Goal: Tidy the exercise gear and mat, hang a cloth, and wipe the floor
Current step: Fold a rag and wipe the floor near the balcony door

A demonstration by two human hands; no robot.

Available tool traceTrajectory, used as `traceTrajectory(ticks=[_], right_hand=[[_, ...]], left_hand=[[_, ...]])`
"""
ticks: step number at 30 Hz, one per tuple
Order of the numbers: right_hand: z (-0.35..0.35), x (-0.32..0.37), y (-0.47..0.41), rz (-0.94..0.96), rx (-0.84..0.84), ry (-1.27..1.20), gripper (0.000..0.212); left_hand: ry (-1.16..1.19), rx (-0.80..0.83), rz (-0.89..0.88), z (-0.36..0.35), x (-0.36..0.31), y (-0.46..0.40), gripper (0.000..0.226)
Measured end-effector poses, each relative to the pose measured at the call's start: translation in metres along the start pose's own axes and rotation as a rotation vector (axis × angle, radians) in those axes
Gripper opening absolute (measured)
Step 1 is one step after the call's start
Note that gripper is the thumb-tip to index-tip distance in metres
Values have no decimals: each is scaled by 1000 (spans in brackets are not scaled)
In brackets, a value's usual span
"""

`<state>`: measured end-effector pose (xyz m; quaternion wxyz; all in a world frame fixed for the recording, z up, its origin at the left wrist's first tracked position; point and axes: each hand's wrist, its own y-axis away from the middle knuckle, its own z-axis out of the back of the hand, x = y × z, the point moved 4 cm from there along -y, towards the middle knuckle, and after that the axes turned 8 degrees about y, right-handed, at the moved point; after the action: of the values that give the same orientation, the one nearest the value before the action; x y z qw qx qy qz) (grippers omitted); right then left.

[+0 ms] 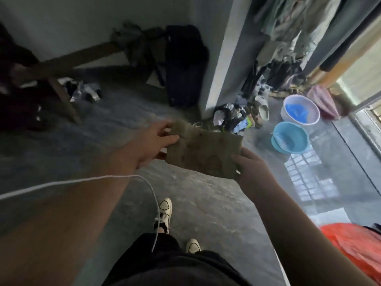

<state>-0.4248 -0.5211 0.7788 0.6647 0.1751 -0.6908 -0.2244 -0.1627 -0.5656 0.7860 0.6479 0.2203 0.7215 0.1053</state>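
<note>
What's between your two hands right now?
In the head view, a stained olive cloth spans the gap: the left hand pinches its far-left edge, the right hand holds its near-right corner.

A lived-in home: hanging clothes (288, 27), wash basins (290, 139), scattered shoes (261, 110).

There was only one view, a wide-angle camera worn on the person's head. It looked forward and steeply down, so both bare forearms reached out from the bottom corners and the white sneakers (165, 213) stood almost straight below the lens on the grey concrete floor (206, 203). The hands came close to the camera, near the middle of the picture. Farther off, along the top edge, it caught the pale wall (82, 21) at the left and the round blue plastic basins (290, 139) at the right. The whole scene sat tilted and bent at the edges.
</note>
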Motion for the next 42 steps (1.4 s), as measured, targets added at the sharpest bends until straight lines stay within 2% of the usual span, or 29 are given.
traceTrajectory(ticks=[5,10,15,19,23,27,29,33,38,40,42], right_hand=[[-77,-15,54,125,210,279,23],[-170,-48,138,296,507,646,21],[-247,-95,241,486,771,895,20],[-307,-148,340,601,980,973,25],[-372,-223,461,671,1236,1030,20],[-418,-314,596,659,1558,1058,29],[-434,-359,658,670,1680,1062,43],[-457,-435,763,665,1863,1130,42],[-489,-496,850,780,2017,1195,54],[-505,-514,880,836,2064,1258,50],[-520,-527,913,861,2141,1310,46]], left_hand=[[189,-214,-34,14,56,120,33],[329,-428,-107,15,107,249,28],[572,-737,-212,45,152,374,24],[691,-973,-305,75,194,488,22],[807,-1194,-368,95,260,629,26],[928,-1318,-415,101,335,776,27],[975,-1412,-424,97,364,844,33],[973,-1590,-359,84,410,955,37],[898,-1669,-323,73,448,1066,39],[780,-1740,-231,74,465,1107,37],[618,-1869,-66,76,484,1147,33]])
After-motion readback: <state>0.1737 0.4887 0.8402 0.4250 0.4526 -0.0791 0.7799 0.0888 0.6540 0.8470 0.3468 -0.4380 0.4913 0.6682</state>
